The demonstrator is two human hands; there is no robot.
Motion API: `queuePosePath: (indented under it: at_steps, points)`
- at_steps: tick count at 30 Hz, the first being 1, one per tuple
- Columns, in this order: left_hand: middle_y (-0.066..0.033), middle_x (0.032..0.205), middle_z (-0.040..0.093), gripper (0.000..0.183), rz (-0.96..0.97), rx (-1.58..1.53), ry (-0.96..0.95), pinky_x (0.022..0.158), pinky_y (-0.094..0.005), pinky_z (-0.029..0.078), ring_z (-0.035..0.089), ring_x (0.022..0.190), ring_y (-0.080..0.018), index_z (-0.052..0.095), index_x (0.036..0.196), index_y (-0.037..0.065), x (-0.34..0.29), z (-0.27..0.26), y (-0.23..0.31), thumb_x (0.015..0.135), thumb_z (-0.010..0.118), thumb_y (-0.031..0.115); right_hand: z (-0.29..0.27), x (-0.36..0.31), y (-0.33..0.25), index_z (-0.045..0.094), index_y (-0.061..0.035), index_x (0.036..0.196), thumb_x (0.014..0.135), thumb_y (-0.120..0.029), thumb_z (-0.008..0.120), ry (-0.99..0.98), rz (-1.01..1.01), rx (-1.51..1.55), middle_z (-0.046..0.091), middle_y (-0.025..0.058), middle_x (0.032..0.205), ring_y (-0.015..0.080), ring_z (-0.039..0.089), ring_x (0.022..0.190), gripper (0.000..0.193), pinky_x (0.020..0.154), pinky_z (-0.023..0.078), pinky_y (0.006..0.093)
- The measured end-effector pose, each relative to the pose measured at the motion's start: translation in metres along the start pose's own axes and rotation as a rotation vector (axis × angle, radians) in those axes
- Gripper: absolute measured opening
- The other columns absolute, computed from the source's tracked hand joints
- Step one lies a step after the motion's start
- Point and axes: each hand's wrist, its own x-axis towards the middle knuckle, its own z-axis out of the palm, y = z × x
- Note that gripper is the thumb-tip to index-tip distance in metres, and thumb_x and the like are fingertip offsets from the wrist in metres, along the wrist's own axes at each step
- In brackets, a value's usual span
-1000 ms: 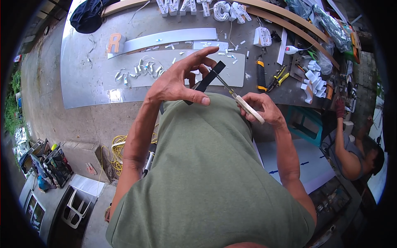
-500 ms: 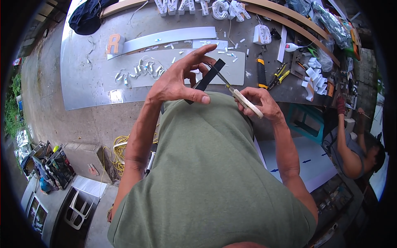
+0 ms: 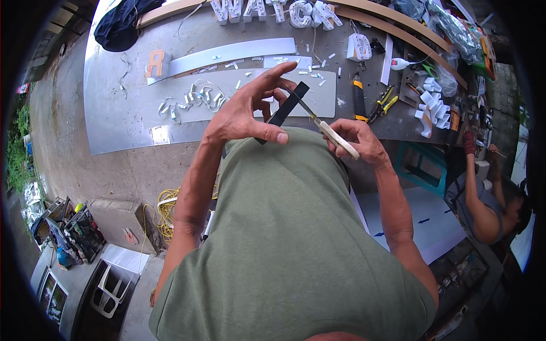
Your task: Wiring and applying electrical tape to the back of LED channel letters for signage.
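My left hand (image 3: 244, 116) is curled round a stiff black strip (image 3: 290, 103), which slants up to the right above the table's near edge. Its thumb sticks out beside the strip's lower end, and the other fingertips are partly hidden behind it. In my right hand (image 3: 361, 141) is a pair of scissors (image 3: 335, 138) with cream handles, the fingers closed on them. The narrow metal blades point up and left, reaching the black strip near its upper end. Whether they touch or cut it, I cannot tell.
A grey metal table (image 3: 119, 102) carries scattered white bits, wired LED modules (image 3: 196, 99) and white block letters (image 3: 301, 14). To the right lie a yellow-black cutter knife (image 3: 359, 99), pliers (image 3: 384, 105) and curved white pieces (image 3: 435, 111). A teal stool (image 3: 421, 167) and another person (image 3: 489, 210) are beyond.
Both hands stay almost where they were, still holding the strip and the scissors. The view has shifted very slightly.
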Motion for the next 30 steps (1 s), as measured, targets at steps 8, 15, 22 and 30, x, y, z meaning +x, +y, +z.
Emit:
queuePosePath:
  at_steps: [8, 15, 22, 30]
  points:
    - [-0.0117, 0.129, 0.058, 0.13, -0.018, -0.045, -0.007, 0.071, -0.0256, 0.051, 0.059, 0.105, -0.019, 0.032, 0.157, 0.004, 0.0, -0.001, -0.006, 0.049, 0.098, 0.035, -0.002, -0.001, 0.002, 0.067, -0.0006, 0.109, 0.081, -0.013, 0.08, 0.07, 0.056, -0.087, 0.069, 0.0023, 0.089, 0.0061, 0.063, 0.075, 0.033, 0.064, 0.054, 0.0212]
    - [-0.0149, 0.139, 0.054, 0.131, -0.037, -0.021, -0.033, 0.072, -0.0283, 0.052, 0.059, 0.102, -0.0197, 0.031, 0.157, 0.006, 0.003, -0.003, -0.015, 0.049, 0.098, 0.037, -0.01, 0.005, 0.008, 0.067, -0.0017, 0.112, 0.084, -0.013, 0.079, -0.003, -0.08, -0.317, 0.069, 0.0004, 0.092, 0.0085, 0.063, 0.084, 0.032, 0.079, 0.055, 0.0257]
    - [-0.018, 0.145, 0.052, 0.132, 0.004, 0.366, 0.139, 0.082, -0.035, 0.054, 0.061, 0.1, -0.024, 0.024, 0.159, 0.005, 0.024, -0.007, -0.054, 0.053, 0.095, 0.039, -0.045, 0.016, 0.054, 0.066, -0.0023, 0.118, 0.09, -0.013, 0.071, 0.24, -0.054, -0.344, 0.07, 0.0012, 0.097, 0.0092, 0.063, 0.085, 0.03, 0.08, 0.052, 0.0287]
    - [-0.0193, 0.151, 0.041, 0.124, 0.094, 1.104, 0.142, 0.101, -0.0441, 0.051, 0.053, 0.124, -0.0404, 0.021, 0.157, 0.003, 0.085, 0.035, -0.098, 0.061, 0.094, 0.032, -0.038, 0.056, 0.102, 0.058, -0.0074, 0.113, 0.088, -0.024, 0.069, 0.945, -0.152, -1.242, 0.07, 0.0119, 0.104, 0.0308, 0.069, 0.092, 0.032, 0.078, 0.046, 0.045]
